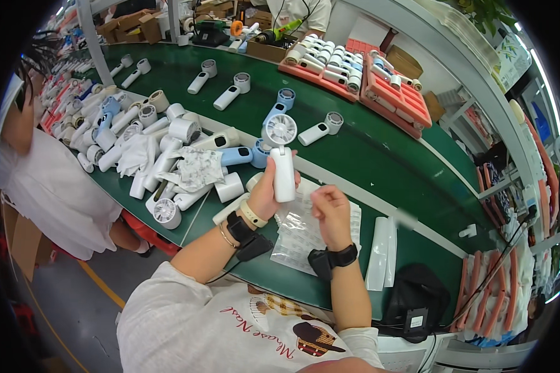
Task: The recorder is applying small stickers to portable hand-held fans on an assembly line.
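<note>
One white fan point(283, 158) stands upright in the left hand point(264, 194), which is closed around the lower part of its handle; the round head points up and away, so the long axis runs roughly vertical in the view, above the green counter point(354, 149). The right hand point(331, 214) sits just beside the handle's base, to its right and slightly lower, fingers curled loosely; whether it pinches something small I cannot tell. Both forearms rise from the lower edge, wrists bent inward toward each other. Under the hands lies a stack of clear bags point(305, 233). A pile of fans point(162, 155) lies to the left, and red trays point(379, 87) further back.
</note>
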`<act>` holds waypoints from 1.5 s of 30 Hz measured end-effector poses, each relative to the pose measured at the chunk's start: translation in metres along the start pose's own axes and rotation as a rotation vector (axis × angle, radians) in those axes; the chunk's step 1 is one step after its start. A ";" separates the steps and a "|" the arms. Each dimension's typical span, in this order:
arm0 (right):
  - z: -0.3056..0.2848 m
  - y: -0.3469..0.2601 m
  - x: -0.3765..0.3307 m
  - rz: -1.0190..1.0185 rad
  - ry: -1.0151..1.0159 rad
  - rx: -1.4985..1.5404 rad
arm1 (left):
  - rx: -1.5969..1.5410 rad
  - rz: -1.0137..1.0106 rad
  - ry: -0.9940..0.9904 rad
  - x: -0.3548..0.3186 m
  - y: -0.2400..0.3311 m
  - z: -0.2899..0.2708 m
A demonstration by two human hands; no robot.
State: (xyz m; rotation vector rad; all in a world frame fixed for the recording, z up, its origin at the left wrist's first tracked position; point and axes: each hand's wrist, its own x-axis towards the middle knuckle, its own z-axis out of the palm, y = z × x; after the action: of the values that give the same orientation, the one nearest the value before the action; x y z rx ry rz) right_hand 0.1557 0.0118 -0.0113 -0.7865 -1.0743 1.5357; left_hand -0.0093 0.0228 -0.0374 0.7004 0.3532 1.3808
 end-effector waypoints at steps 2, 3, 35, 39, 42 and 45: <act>0.014 -0.002 -0.007 0.085 -0.048 -0.038 | 0.071 0.068 0.074 0.000 0.002 0.004; 0.017 0.000 -0.010 0.130 -0.072 -0.055 | 0.063 0.063 0.077 0.000 0.002 0.004; 0.010 0.022 -0.004 -0.100 -0.061 -0.174 | 0.014 -0.147 -0.005 -0.007 0.006 0.003; -0.038 0.036 0.016 -0.113 0.189 -0.032 | 0.379 -0.201 -0.088 -0.010 0.022 0.027; -0.061 0.056 0.027 -0.219 0.303 -0.060 | 0.682 -0.270 -0.098 0.011 0.032 0.046; -0.048 0.062 0.029 -0.380 0.380 -0.251 | 1.107 -0.394 -0.300 0.055 0.027 0.055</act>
State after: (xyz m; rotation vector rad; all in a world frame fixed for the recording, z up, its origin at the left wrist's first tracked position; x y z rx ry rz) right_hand 0.1686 0.0487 -0.0850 -0.9386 -1.0655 0.8993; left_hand 0.0136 0.0639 0.0308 1.6125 0.9761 0.5987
